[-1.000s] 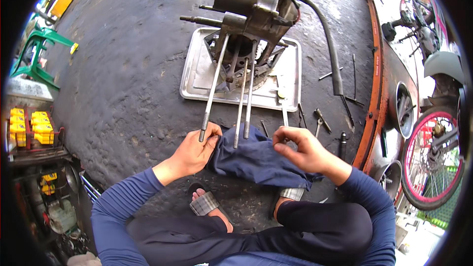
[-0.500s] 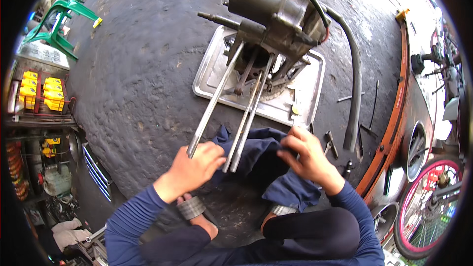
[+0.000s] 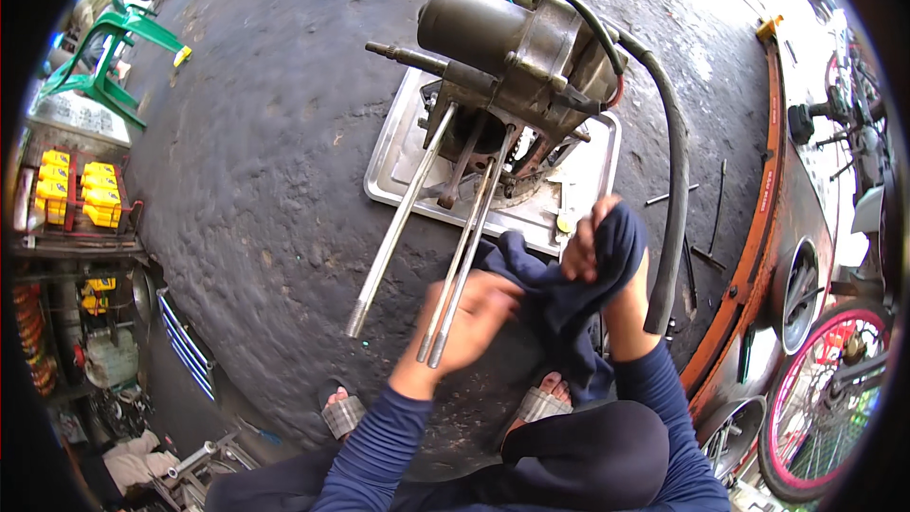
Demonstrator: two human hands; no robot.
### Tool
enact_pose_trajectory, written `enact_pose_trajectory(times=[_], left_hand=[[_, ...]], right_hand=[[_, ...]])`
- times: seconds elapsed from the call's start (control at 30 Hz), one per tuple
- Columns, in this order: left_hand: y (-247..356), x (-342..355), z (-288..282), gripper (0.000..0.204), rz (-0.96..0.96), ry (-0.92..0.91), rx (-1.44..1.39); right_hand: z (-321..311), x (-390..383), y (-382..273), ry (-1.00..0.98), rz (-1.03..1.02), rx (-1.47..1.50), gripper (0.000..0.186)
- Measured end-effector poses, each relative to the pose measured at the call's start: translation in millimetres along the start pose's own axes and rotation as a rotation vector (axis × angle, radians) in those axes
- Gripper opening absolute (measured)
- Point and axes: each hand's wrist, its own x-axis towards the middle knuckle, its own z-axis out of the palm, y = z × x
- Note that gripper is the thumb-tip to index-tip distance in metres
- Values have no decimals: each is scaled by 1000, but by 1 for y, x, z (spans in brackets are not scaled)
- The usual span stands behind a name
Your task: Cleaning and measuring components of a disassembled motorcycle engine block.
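A dark navy cloth hangs from my right hand, whose fingers are closed on it beside the tray's near right corner. My left hand is behind the long steel studs in this view, close to the cloth's left end; its fingers are smeared by motion. Those studs stick out toward me from a greasy engine, together with a longer single stud on the left. A connecting rod shows between them. Under the engine lies a shallow metal tray, holding a caliper with a round dial.
A thick black hose curves from the engine down the right side. Thin rods lie on the dark floor beyond it. An orange rail and a pink-rimmed wheel stand at right. Yellow bottles and a green chair are at left.
My right hand has lifted part of the cloth up and to the right. My left hand has moved right, off the long left stud, toward the cloth. The view has shifted slightly.
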Motion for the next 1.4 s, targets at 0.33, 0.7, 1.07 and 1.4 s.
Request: enact_pose_trajectory(times=[0.33, 0.7, 1.07, 1.4], left_hand=[[101, 27, -91, 24, 906, -71, 111], [90, 26, -91, 16, 964, 20, 23], [88, 26, -88, 16, 931, 56, 27], [103, 25, -73, 24, 873, 139, 62]], right_hand=[[130, 93, 5, 643, -644, -1647, 86], [126, 84, -12, 354, -629, -1894, 52], [26, 29, -3, 594, -383, -1626, 16], [72, 51, 27, 545, -395, -1452, 21]])
